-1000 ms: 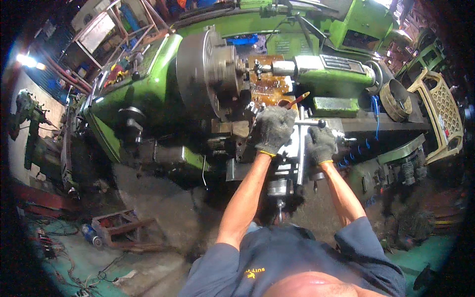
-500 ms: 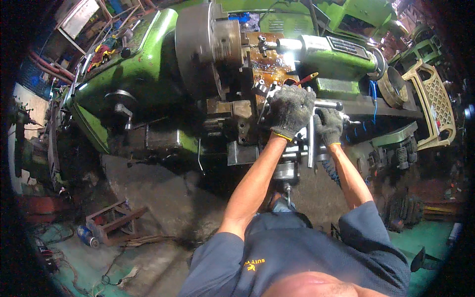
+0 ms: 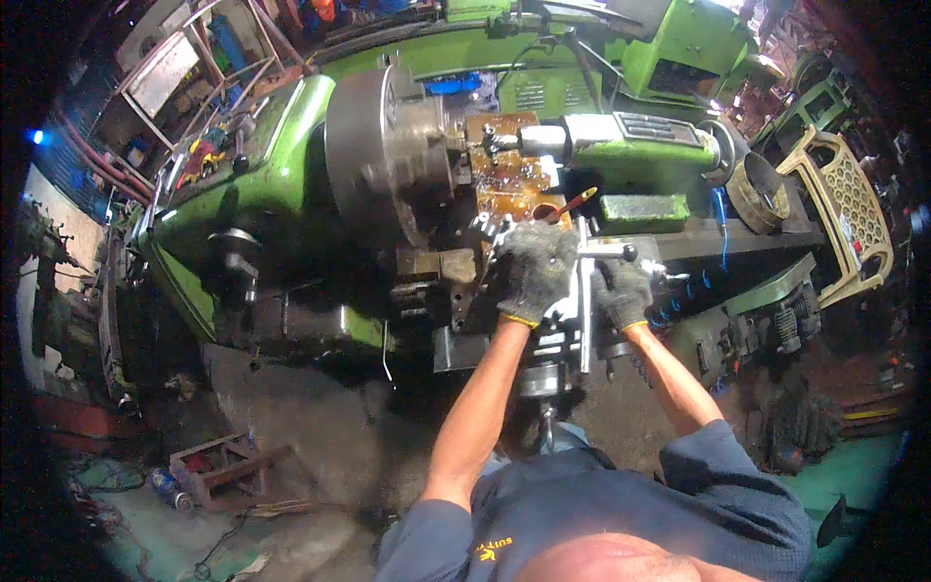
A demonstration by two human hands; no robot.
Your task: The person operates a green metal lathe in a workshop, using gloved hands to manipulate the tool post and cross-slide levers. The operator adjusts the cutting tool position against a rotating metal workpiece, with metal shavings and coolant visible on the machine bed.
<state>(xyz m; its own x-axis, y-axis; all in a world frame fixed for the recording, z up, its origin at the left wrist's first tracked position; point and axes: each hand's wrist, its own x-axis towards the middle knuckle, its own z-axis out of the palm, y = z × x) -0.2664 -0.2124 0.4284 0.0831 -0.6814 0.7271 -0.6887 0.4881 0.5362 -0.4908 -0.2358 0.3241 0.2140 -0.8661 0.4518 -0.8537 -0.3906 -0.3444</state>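
Note:
Both hands wear dark grey work gloves and are at the carriage of a green metal lathe. My left hand [image 3: 538, 276] lies closed over the tool post area, back of the hand upward; what its fingers grip is hidden. Beside it on the right, my right hand [image 3: 623, 289] is curled low behind a steel lever with a black knob [image 3: 629, 253]; its fingertips are hidden. Between the hands a bright steel bar handle [image 3: 586, 325] stands out toward me. Just beyond my left hand, a brush [image 3: 578, 204] with a red and yellow handle rests in a round cup.
At the left is the big lathe chuck [image 3: 373, 160], its right part blurred. Opposite stands the green tailstock [image 3: 645, 155]. Brown, wet-looking metal [image 3: 514, 184] lies between them. A beige plastic chair [image 3: 844, 209] stands far right, near a round metal ring [image 3: 759, 194].
The view has shifted, so the lathe and both hands appear lower and slightly further left. Both hands stay at the carriage, their grip looking much the same.

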